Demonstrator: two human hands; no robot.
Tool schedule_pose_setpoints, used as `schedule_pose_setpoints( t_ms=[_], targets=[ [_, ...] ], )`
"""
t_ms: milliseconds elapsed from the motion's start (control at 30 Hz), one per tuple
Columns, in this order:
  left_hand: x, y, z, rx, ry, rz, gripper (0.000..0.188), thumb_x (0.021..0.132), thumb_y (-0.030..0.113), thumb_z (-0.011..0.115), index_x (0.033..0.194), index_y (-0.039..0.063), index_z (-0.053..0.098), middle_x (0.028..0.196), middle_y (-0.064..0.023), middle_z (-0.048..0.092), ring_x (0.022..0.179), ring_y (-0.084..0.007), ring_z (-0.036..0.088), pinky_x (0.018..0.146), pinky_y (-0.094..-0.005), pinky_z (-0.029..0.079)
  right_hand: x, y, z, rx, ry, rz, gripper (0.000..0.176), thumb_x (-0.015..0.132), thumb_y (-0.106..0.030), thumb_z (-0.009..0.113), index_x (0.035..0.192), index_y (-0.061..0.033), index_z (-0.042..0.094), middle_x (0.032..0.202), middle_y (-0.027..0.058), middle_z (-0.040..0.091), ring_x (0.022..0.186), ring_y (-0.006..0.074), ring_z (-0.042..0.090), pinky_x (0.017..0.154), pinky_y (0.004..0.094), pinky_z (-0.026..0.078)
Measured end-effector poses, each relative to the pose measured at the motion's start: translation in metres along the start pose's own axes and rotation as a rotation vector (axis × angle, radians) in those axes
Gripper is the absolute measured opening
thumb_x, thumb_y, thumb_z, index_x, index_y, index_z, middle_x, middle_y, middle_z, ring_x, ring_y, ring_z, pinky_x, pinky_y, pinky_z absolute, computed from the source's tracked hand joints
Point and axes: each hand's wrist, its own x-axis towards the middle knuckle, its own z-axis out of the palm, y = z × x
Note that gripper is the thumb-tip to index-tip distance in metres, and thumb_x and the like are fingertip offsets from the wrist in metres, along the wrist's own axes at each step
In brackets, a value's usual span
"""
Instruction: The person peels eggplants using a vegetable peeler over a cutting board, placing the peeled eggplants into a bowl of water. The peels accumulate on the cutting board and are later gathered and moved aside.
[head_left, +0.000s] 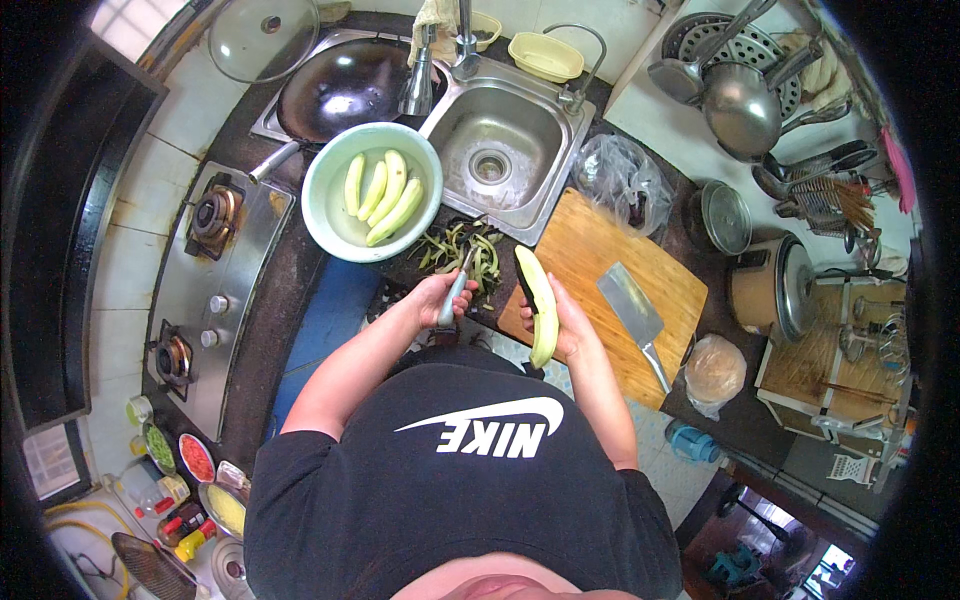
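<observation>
My left hand (442, 298) grips a peeler (454, 298) by its pale blue-grey handle, its metal end over a heap of green and dark peelings (484, 259) on the dark counter. My right hand (566, 319) holds a long, partly peeled eggplant (541, 315), pale green with a dark strip of skin along its left side. Several peeled eggplants (394, 187) lie in water in a pale green basin (319, 217) at the upper left. A wooden cutting board (592, 225) lies to the right of my right hand, with a cleaver (630, 304) on it.
Beyond the basin are a wok (345, 90) and a steel sink (551, 199) with a faucet. A gas stove (247, 232) stands at the left. Plastic bags (626, 180), a lidded pot (724, 217) and a rice cooker (765, 285) stand at the right. Utensils hang on the wall.
</observation>
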Motion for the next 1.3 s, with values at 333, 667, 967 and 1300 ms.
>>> schedule_pose_setpoints(
  t_ms=[333, 667, 967, 1300],
  targets=[
    [-0.041, -0.049, 0.078, 1.718, 0.400, 1.652, 0.015, 0.081, 0.021, 0.062, 0.080, 0.008, 0.055, 0.066, -0.0076, 0.054, 0.057, -0.0255, 0.057, 0.050, -0.0360, 0.045, -0.003, 0.003, 0.040, 0.003, 0.149, -0.145, 0.050, 0.095, -0.051, 0.036, 0.105, -0.0068, 0.056, 0.081, 0.0106, 0.061, 0.065, 0.0241, 0.060, 0.055, 0.0386, 0.051],
    [-0.051, -0.038, 0.082, 1.866, 0.499, 1.714, 0.015, 0.077, 0.020, 0.065, 0.083, 0.010, 0.055, 0.065, -0.0067, 0.051, 0.058, -0.0258, 0.056, 0.048, -0.0375, 0.043, -0.007, 0.012, 0.058, -0.071, 0.162, -0.243, 0.047, 0.096, -0.047, 0.036, 0.109, -0.0063, 0.055, 0.085, 0.0091, 0.061, 0.068, 0.0228, 0.059, 0.063, 0.0354, 0.051],
    [-0.047, -0.006, 0.068, 1.793, 0.783, 1.670, 0.012, 0.081, 0.020, 0.062, 0.082, 0.009, 0.056, 0.067, -0.0083, 0.055, 0.060, -0.0282, 0.058, 0.052, -0.0393, 0.045, -0.024, 0.008, 0.058, -0.122, 0.088, -0.183, 0.043, 0.098, -0.045, 0.034, 0.106, -0.0080, 0.055, 0.075, 0.0066, 0.056, 0.063, 0.0192, 0.056, 0.055, 0.0328, 0.047],
    [-0.035, -0.031, 0.100, 1.040, 0.279, 1.034, 0.032, 0.076, 0.022, 0.074, 0.097, 0.005, 0.056, 0.071, 0.0004, 0.057, 0.055, -0.0070, 0.052, 0.046, -0.0255, 0.041, -0.012, 0.013, 0.056, -0.349, 0.260, -0.396, 0.043, 0.098, -0.043, 0.036, 0.109, -0.0055, 0.054, 0.085, 0.0070, 0.059, 0.069, 0.0164, 0.057, 0.060, 0.0304, 0.048]
  ],
)
